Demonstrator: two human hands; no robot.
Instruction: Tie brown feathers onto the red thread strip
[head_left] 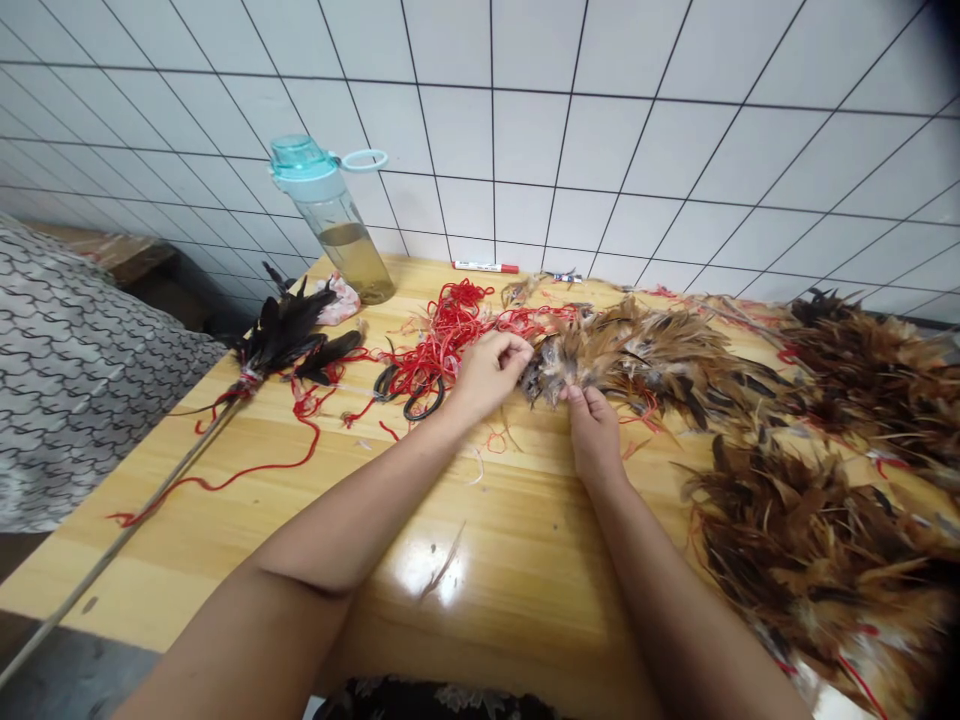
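Note:
My left hand [489, 372] is curled, its thumb and fingertips pinched together beside the grey, fluffy left end of a long brown feather bundle [637, 350]. Anything between those fingertips is too small to make out. At the bundle's lower edge, my right hand [596, 430] has its thumb and fingers closed on the feathers. Just behind my left hand lies a tangled heap of red string [450, 335]. Black-handled scissors [424, 398] are partly under that string. On the left, a stick [142, 515] carries black feathers [289, 330] tied at its upper end.
A water bottle [337, 225] stands at the back left near the tiled wall [532, 130]. Along the wall lies a red-and-white marker [485, 267]. More brown feather bundles [817, 540] crowd the right side. One loose feather [444, 565] rests on the wooden table [517, 610] in front.

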